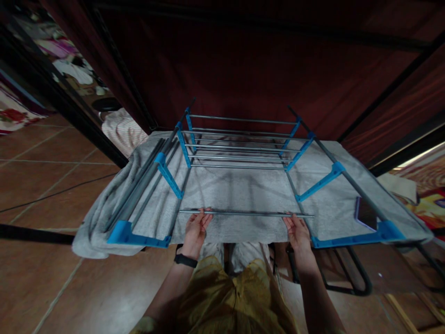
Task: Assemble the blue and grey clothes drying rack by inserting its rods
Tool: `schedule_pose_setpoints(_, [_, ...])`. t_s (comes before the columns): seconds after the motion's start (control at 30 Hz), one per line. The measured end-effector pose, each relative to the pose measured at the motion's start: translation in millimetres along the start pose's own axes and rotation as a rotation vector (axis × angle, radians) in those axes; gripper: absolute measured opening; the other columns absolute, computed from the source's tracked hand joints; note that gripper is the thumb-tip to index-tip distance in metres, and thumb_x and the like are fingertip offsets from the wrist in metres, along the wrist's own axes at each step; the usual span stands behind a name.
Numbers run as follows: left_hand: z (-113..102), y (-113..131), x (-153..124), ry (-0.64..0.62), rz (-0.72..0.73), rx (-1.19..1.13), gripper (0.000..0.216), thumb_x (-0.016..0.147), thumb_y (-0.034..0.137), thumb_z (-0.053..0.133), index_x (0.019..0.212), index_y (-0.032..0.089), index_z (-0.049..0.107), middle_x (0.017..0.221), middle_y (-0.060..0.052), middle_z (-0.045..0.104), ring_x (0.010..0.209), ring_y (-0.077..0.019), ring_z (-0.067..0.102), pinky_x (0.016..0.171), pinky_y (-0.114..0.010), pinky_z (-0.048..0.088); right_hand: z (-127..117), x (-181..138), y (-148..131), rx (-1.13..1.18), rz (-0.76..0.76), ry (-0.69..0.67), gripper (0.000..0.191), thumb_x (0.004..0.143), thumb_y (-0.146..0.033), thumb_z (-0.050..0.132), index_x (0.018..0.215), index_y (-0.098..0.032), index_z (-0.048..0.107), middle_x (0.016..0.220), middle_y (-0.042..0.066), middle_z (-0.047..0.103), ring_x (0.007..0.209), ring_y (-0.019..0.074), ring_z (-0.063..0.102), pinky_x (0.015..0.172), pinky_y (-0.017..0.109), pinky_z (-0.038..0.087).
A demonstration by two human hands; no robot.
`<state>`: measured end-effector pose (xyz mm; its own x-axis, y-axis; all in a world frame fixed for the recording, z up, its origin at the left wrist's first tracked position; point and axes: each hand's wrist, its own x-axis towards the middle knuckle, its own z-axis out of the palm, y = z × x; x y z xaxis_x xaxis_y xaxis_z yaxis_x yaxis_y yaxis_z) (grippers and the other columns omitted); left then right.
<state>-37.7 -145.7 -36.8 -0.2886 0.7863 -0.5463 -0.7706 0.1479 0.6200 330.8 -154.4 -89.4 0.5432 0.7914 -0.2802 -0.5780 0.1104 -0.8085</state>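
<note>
A long grey metal rod [243,214] lies crosswise in front of me, held at both ends. My left hand [196,228] grips it near its left end and my right hand [296,230] grips it near its right end. The rod sits over a partly built rack [239,148] of grey tubes and blue plastic brackets. Several rods are set across the rack's far end. A blue bracket [137,235] lies just left of my left hand, and another blue bracket [351,238] lies right of my right hand.
The rack rests on a grey cloth [236,190] spread over a low table. A phone [365,214] lies on the cloth at the right. Loose grey tubes [139,190] lie at the left. Dark red curtains hang behind; tiled floor lies to the left.
</note>
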Motion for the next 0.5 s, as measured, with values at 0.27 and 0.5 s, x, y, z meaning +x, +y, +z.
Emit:
schedule_pose_setpoints(0.27, [-0.3,-2.4,6.0,0.089,0.001,0.02,0.023,0.089,0.004,0.062,0.07,0.015,0.057,0.076,-0.006,0.073,0.069,-0.0135,0.073,0.077,-0.028,0.061,1.1,-0.5,0.5,0.012,0.007,-0.027,0.03,0.068,-0.02,0.087,0.071,-0.022,0.057,0.085,-0.002,0.074,0.086,0.0146,0.074,0.096,0.037,0.059])
schedule_pose_setpoints(0.5, [-1.1,-4.0,5.4,0.094,0.018,0.024,0.025,0.09,0.005,0.061,0.069,0.016,0.054,0.07,-0.003,0.07,0.064,-0.0114,0.071,0.078,-0.028,0.061,-0.1,1.5,1.2,0.031,0.008,-0.014,0.029,0.067,-0.018,0.087,0.071,-0.021,0.058,0.087,-0.001,0.075,0.087,0.0147,0.074,0.095,0.036,0.059])
